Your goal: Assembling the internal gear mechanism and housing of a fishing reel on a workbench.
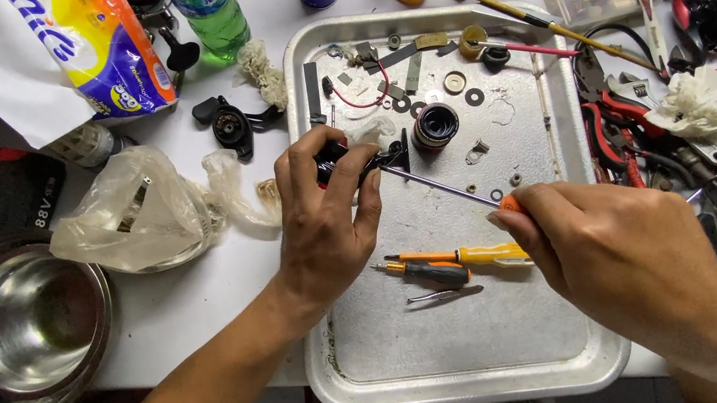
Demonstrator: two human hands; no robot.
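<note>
Dented metal tray (569, 197); thin steel screwdriver (442, 186), orange-handled.

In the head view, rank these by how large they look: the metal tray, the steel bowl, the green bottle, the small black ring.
1. metal tray
2. steel bowl
3. green bottle, though its top is cut off by the picture's edge
4. small black ring on the tray, plainly the smallest
</note>
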